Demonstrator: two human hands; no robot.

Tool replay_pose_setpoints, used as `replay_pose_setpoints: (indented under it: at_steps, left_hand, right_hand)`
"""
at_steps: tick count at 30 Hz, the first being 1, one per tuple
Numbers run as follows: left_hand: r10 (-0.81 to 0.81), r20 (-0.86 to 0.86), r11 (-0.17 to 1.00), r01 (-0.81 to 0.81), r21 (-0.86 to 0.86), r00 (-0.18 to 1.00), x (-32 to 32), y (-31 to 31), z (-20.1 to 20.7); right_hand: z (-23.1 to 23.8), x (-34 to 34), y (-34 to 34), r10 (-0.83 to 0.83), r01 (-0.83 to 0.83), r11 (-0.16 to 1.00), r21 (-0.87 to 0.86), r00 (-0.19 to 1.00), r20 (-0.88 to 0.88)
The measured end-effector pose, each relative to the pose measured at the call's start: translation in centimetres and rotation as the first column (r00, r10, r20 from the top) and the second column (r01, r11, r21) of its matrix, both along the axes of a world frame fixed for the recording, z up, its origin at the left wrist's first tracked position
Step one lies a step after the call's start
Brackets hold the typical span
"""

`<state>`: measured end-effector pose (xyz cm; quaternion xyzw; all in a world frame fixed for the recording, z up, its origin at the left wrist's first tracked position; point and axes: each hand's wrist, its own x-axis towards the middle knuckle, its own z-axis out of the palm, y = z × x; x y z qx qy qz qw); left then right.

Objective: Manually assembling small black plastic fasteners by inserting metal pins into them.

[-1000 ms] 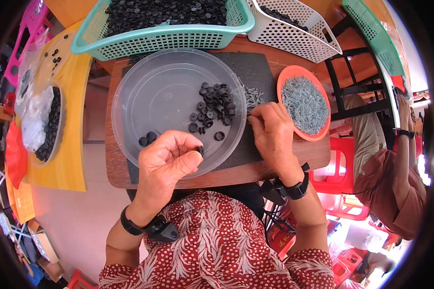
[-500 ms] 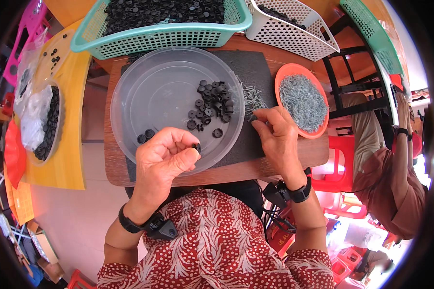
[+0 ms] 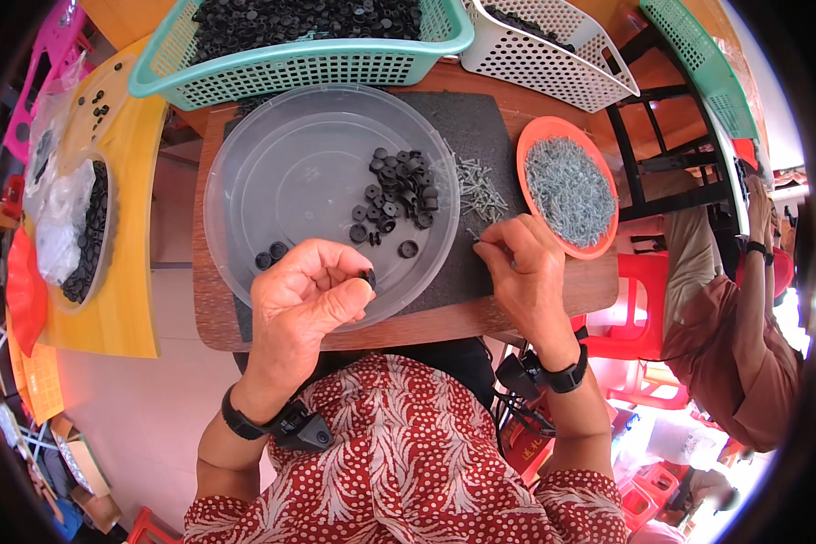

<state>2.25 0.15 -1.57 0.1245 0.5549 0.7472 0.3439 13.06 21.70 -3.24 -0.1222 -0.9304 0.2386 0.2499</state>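
Note:
My left hand (image 3: 304, 295) is closed in a pinch on a small round black plastic piece (image 3: 368, 277), over the near right rim of a clear round tub (image 3: 272, 172). In the tub, a heap of black plastic pieces (image 3: 406, 186) lies to the right, with a few more by my left hand. My right hand (image 3: 528, 272) is closed, thumb and forefinger together, just short of a loose pile of silver screws (image 3: 480, 189) on a dark mat (image 3: 473, 118). A thin silvery bit, apparently a screw, shows at its fingertips.
An orange bowl (image 3: 523, 154) of screws stands right of the mat. Behind the tub are a green basket (image 3: 308, 72) full of black pieces and a white basket (image 3: 544, 72). A yellow table (image 3: 136, 308) is at left; another person (image 3: 734, 354) sits at right.
My right hand has drawn back slightly from the screw pile toward me, uncovering more of the screws. My left hand keeps the black piece, nearly unmoved.

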Motion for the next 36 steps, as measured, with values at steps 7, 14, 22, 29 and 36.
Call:
replay_pose_setpoints:
  at_steps: [7,14,22,29,36]
  left_hand:
    - [0.009,-0.032,1.000,-0.010,-0.026,0.999,0.0,0.0,0.1]
    - [0.011,-0.047,1.000,-0.012,-0.028,0.999,0.0,0.1,0.1]
    - [-0.003,-0.048,1.000,0.002,-0.021,0.999,0.1,0.1,0.0]
    - [-0.010,-0.058,1.000,0.010,-0.011,0.998,0.0,0.0,0.0]
    - [-0.014,-0.060,1.000,0.013,-0.012,0.998,-0.1,-0.2,0.1]
  right_hand:
    - [-0.1,0.8,0.1,-0.073,0.073,0.996,-0.059,0.997,0.001]
    - [-1.0,-0.2,0.8,-0.002,-0.005,0.973,0.229,1.000,0.027]
    - [-0.8,0.2,1.0,0.005,-0.039,0.951,0.307,0.994,0.110]
    - [-1.0,0.2,0.9,0.083,-0.081,0.983,0.167,0.997,-0.003]
    - [0.2,0.4,0.3,0.092,-0.092,0.996,0.000,0.995,0.035]
